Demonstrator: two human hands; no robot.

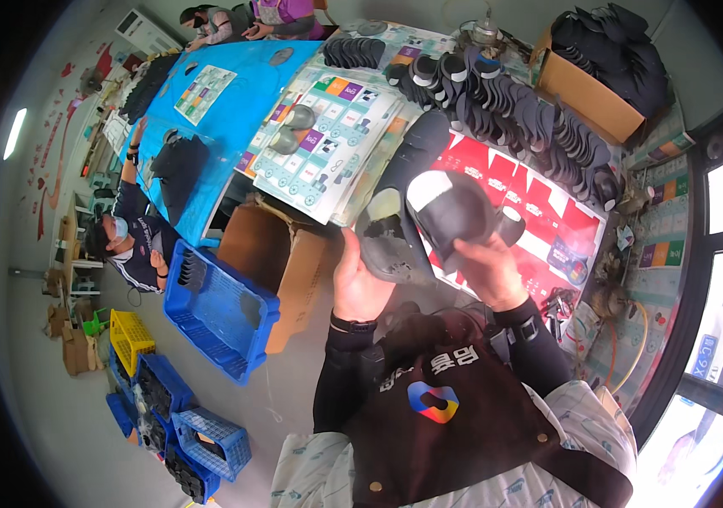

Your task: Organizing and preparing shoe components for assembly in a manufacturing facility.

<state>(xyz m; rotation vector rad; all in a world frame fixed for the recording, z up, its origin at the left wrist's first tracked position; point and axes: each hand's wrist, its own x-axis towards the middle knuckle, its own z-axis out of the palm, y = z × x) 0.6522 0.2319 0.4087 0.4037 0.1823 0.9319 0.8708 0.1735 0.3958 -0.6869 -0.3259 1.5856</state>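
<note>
Between the two hands, close together, are two curved pieces: a dark grey, rough-faced sole-shaped piece (391, 250) in the left hand (363, 284), thumb along its near edge and fingers hidden underneath, and a smooth black cupped piece with a white patch (461, 210) gripped at its near edge by the right hand (490, 269). Held by one edge, the cupped piece could tip or twist if that pinch loosened; the grey piece could slide off the palm if the thumb eased, perhaps toward the brown cardboard carton (300, 292) left of the left hand. Beyond the right hand lie a red-and-white printed sheet (577, 222) and overlapping rows of black curved pieces (505, 106), which a careless reach could topple.
</note>
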